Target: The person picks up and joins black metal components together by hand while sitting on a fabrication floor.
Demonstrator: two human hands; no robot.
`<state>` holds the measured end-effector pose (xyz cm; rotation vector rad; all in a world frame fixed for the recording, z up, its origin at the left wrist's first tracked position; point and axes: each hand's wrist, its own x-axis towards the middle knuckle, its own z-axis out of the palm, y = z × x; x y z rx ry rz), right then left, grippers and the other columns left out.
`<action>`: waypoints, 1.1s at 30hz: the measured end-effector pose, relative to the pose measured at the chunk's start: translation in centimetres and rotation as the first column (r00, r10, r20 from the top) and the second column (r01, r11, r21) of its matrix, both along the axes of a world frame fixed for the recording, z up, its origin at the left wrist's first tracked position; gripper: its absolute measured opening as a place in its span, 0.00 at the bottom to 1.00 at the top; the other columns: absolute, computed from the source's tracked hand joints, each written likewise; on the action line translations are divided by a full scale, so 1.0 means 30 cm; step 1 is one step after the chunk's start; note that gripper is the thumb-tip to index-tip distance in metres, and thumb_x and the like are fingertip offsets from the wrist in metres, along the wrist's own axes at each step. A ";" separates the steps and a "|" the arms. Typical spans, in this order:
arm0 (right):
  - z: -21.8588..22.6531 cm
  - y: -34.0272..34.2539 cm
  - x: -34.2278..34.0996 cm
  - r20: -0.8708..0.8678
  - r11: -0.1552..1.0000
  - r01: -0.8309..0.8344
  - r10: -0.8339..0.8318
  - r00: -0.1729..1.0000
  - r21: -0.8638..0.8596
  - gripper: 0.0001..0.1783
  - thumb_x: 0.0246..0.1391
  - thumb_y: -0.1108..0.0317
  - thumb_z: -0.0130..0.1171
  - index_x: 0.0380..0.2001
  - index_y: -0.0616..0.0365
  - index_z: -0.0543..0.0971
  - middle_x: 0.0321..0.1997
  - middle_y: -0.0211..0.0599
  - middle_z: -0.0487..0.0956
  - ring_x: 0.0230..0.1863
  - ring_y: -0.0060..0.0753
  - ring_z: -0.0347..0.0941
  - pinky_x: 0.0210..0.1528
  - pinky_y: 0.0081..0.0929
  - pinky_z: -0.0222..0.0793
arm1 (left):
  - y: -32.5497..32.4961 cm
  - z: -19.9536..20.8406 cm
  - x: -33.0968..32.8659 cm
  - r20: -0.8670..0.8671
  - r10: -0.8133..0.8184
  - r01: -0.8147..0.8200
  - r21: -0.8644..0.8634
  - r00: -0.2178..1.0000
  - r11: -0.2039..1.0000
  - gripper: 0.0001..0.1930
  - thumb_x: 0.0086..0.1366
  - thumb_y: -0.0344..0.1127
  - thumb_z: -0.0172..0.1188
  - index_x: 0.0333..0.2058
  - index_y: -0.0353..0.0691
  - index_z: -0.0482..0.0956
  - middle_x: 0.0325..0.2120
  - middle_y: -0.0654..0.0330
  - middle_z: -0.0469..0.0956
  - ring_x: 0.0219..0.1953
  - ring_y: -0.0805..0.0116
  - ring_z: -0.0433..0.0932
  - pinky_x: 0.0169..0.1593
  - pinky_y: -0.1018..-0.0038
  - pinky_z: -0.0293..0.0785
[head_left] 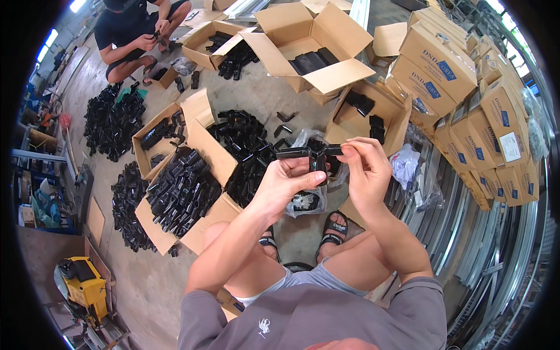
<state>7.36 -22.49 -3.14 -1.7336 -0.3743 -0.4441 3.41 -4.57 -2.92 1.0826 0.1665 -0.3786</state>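
A black branched connector piece [315,156], several-armed, is held up in front of me between both hands. My left hand [279,185] wraps round its lower and left part, thumb across the downward arm. With the fingertips of my right hand [367,170] I pinch the end of its right arm. Right below lies a clear plastic bag [304,204] with black parts in it, partly hidden by the piece and my hands. Left of my hands, a heap of black connector pieces [238,131] lies on the floor beside an open carton [201,224] full of similar pieces.
Ahead stands a large open carton [284,20] with black parts, and another open carton [401,119] to the right. Stacked closed cartons [434,67] and long metal profiles [461,233] fill the right side. A co-worker [137,35] squats at far left behind more black heaps [111,119].
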 end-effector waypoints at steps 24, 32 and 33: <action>-1.177 -0.123 0.408 -0.168 -0.022 -0.178 -0.228 0.959 -0.984 0.09 0.59 0.70 0.49 0.37 0.55 0.79 0.39 0.45 0.82 0.45 0.45 0.81 0.44 0.42 0.77 | 0.319 -0.112 0.115 0.066 -0.399 -0.110 0.990 0.915 -0.089 0.17 0.49 0.34 0.70 0.37 0.34 0.78 0.29 0.46 0.81 0.38 0.45 0.81 0.41 0.56 0.77; -1.230 -0.128 0.412 -0.114 -0.177 -0.138 -0.142 0.983 -0.975 0.11 0.59 0.68 0.51 0.43 0.56 0.79 0.44 0.45 0.82 0.47 0.45 0.80 0.50 0.40 0.73 | 0.323 -0.136 0.103 0.090 -0.363 -0.109 0.994 0.927 -0.031 0.26 0.50 0.34 0.71 0.45 0.34 0.69 0.28 0.43 0.80 0.37 0.43 0.80 0.40 0.54 0.75; -1.229 -0.136 0.411 -0.118 -0.166 -0.141 -0.142 0.983 -0.976 0.11 0.59 0.68 0.51 0.43 0.56 0.79 0.44 0.46 0.82 0.47 0.45 0.80 0.50 0.40 0.73 | 0.318 -0.127 0.107 0.095 -0.365 -0.111 0.994 0.926 -0.021 0.26 0.50 0.34 0.71 0.46 0.35 0.69 0.28 0.43 0.80 0.37 0.43 0.80 0.40 0.54 0.75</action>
